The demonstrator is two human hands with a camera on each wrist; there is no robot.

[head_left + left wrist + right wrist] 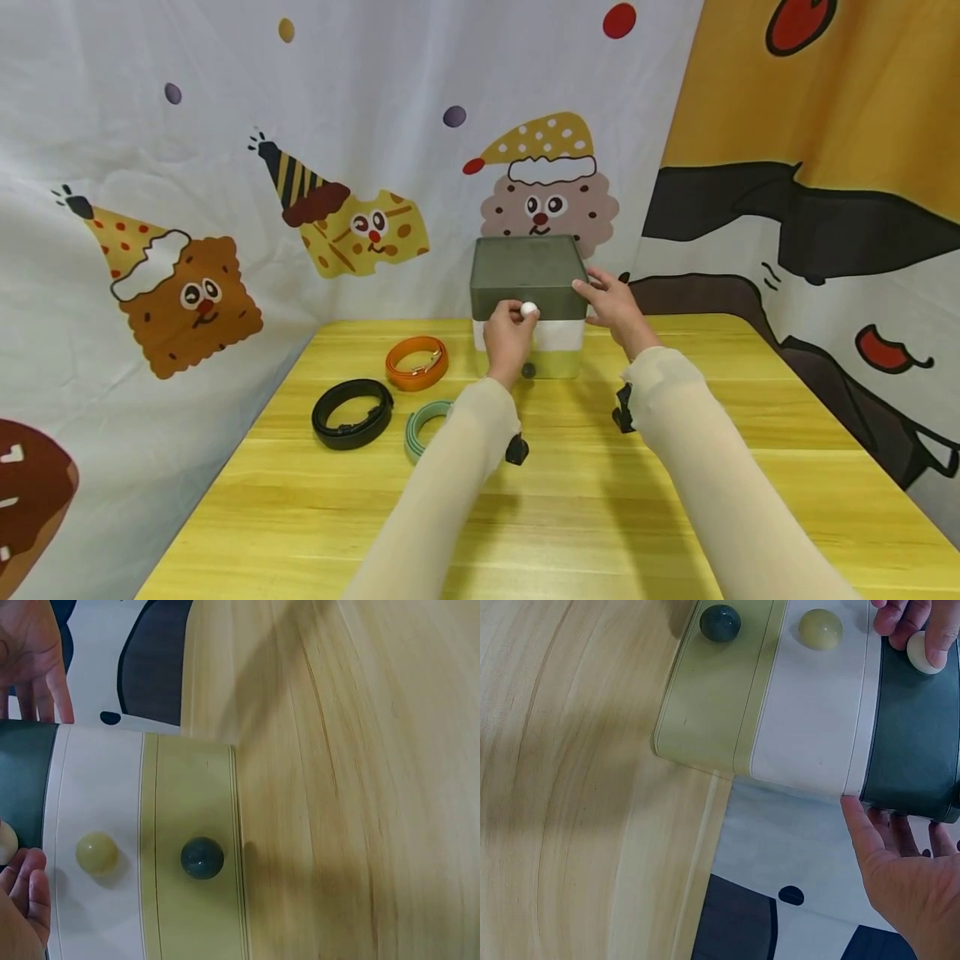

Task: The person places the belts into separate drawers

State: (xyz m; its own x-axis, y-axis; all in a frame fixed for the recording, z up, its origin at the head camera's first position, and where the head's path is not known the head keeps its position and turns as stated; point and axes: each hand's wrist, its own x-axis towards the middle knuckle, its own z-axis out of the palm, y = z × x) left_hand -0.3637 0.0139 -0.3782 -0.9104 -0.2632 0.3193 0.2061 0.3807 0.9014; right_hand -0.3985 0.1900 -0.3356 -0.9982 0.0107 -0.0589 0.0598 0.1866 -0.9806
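A small three-tier drawer box (531, 258) stands at the back of the table, with a dark green top tier (919, 742), a white middle (810, 712) and a yellow-green bottom (191, 780). Between thumb and fingers, my left hand (507, 337) pinches the round white knob (529, 309) on the green drawer front. My right hand (617, 308) rests its fairly straight fingers against the box's right side, near the green tier. Below the white knob are a pale yellow knob (97, 853) and a dark green knob (202, 858). All the drawer fronts look about flush.
Three coiled belts lie on the wooden table (360, 525) left of the box: orange (397, 375), black (322, 417) and light green (413, 429), the last partly behind my left sleeve. A cartoon-printed cloth (225, 100) hangs close behind the table.
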